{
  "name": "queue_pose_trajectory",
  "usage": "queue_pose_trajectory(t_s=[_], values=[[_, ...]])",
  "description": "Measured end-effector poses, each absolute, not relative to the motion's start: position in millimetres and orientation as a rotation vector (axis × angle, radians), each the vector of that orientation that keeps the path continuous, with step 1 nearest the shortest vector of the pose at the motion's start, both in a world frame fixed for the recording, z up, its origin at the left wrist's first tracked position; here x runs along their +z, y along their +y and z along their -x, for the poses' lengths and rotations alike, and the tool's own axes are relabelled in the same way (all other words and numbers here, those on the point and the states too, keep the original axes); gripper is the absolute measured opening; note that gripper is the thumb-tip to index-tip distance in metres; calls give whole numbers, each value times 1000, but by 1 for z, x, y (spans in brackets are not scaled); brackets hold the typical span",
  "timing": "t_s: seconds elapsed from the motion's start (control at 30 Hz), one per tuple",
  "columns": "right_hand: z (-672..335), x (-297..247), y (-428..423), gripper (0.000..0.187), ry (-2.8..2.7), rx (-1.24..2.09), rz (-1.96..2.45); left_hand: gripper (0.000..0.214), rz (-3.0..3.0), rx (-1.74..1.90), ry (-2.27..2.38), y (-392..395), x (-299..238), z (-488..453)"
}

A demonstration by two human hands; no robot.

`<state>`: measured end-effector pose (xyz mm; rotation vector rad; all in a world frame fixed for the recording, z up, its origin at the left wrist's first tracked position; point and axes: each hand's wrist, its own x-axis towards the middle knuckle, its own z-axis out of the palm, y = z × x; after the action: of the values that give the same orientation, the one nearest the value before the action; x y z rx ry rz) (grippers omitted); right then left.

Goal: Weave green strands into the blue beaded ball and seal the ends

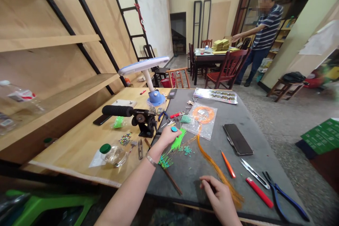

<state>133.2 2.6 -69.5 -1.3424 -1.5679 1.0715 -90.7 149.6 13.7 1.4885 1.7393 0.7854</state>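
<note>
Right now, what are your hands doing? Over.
Left hand pinching small blue piece. Right hand curled on orange strands, grip unclear. Green strands beside left hand.

Head camera looks forward and down, close over left hand [167, 137], right hand [220, 195] and grey mat [249, 113].

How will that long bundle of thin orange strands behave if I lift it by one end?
The bundle of thin orange strands probably droops and splays: it already curves across the grey mat and fans out beside the right hand. It looks light, so it likely slides easily.
</note>
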Motion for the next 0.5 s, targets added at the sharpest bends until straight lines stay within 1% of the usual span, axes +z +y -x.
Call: queue_pose_trajectory(t_s=[0.13,0.2,0.3,0.4,0.5], values=[[-119,-49,21,49,-1178,1360,1255,31,-1381,741,1429,111,18,74],[-110,-39,32,52,-1021,1447,1194,35,-1095,757,1153,89,15,62],[-98,-29,42,48,-880,1518,1118,35,-943,763,1019,64,7,46],[-94,-27,43,41,-800,1565,1115,36,-887,758,996,51,-2,38],[-98,-26,40,40,-763,1561,1125,35,-862,717,994,43,-9,35]])
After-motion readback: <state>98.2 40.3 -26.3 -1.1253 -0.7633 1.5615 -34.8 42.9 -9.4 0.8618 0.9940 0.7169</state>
